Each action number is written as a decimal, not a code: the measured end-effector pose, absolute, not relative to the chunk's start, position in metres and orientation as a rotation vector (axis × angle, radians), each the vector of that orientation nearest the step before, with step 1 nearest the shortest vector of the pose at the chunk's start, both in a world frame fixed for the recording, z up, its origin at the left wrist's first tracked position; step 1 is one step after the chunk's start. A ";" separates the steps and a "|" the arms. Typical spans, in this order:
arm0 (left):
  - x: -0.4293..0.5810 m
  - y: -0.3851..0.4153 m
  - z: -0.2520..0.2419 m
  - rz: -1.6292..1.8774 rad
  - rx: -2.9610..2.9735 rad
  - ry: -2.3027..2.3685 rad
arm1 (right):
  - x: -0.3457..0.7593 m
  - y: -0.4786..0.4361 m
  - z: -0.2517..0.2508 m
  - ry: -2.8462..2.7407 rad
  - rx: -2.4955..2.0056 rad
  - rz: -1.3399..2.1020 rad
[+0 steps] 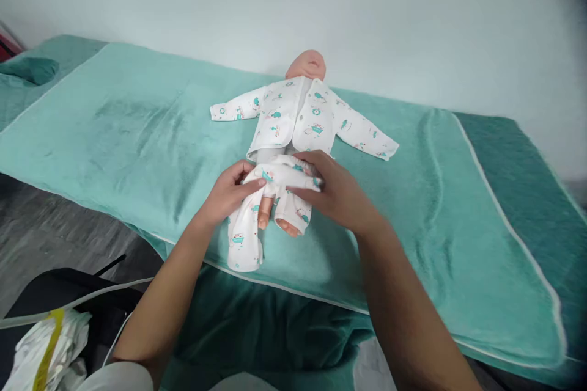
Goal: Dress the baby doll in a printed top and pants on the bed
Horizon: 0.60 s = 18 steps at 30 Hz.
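A baby doll (306,65) lies on its back, head away from me, in a white printed jacket (276,115) with its sleeves spread to both sides. White printed baby pants (245,241) are at its legs. One pant leg covers the doll's leg on the right, with the foot (288,227) showing at the cuff; the other leg of the pants hangs loose beside the bare foot (264,212). My left hand (232,189) pinches the waist part of the pants on the left. My right hand (332,186) grips the bunched waistband on the right.
A green blanket (151,140) with pale edging covers the long table against a white wall (257,0). At the lower left, a black chair (98,293) holds a crumpled white printed cloth (68,342) with a yellow strip (50,348).
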<state>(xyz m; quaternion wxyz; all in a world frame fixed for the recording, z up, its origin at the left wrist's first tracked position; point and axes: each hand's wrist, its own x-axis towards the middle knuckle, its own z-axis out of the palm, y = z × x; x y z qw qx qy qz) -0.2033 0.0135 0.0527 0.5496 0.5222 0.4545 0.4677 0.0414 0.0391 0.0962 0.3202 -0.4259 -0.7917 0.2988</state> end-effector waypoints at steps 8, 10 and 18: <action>-0.189 0.026 0.054 1.244 1.014 0.998 | 0.009 0.099 0.099 -1.737 -0.857 1.521; -0.188 0.030 0.052 1.188 1.085 0.990 | 0.008 0.102 0.082 -1.573 -0.776 1.649; -0.181 0.042 0.065 1.012 1.188 1.003 | 0.014 0.094 0.073 -1.318 -0.678 1.812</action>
